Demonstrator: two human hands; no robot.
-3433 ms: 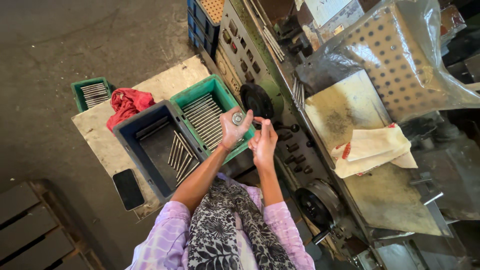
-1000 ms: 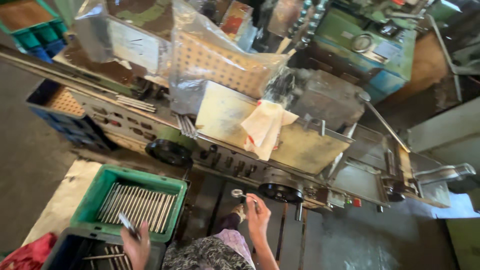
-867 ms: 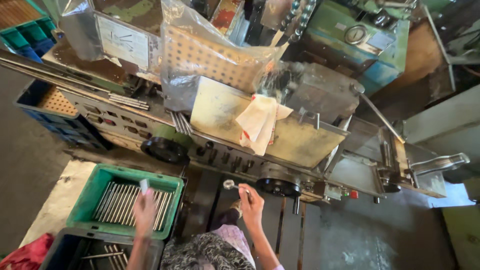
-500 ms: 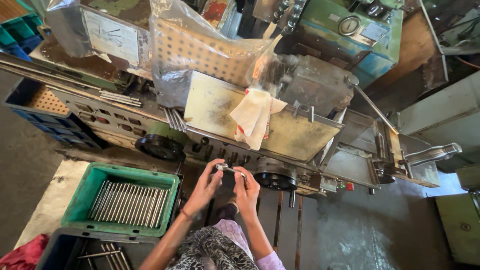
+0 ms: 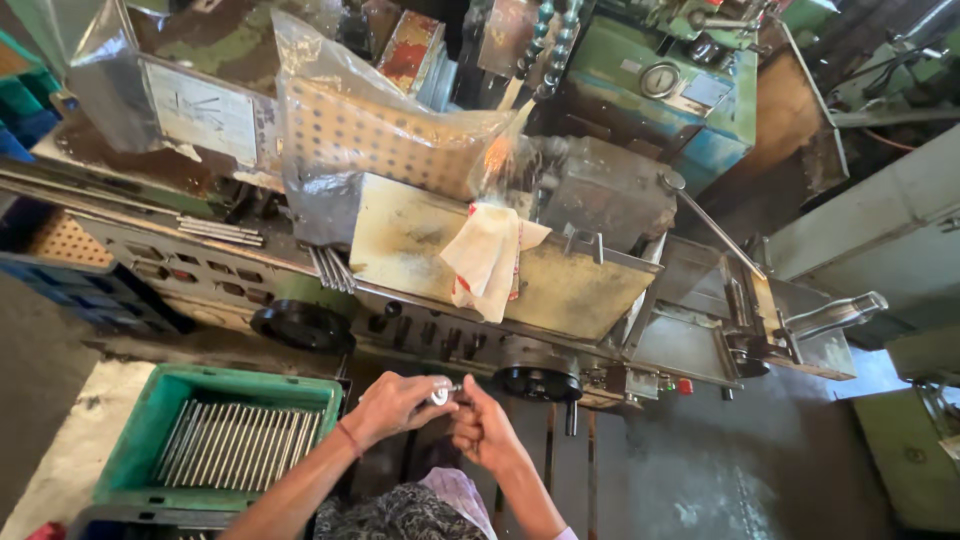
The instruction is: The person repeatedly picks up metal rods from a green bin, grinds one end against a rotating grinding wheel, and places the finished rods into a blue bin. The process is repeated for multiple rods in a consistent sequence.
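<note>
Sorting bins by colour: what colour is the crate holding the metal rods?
Green, seen in the head view: the crate sits left of the hands.

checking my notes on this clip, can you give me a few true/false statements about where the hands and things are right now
1. Both hands meet on a small metal part. True; the left hand and right hand pinch it together.
2. The green crate is empty. False; it holds a row of metal rods.
3. A cloth lies on the machine's sloped cover. True.
4. The crate sits to the person's right. False; it is on their left.
5. The left hand is inside the crate. False; it is beside the crate, near the right hand.
</note>
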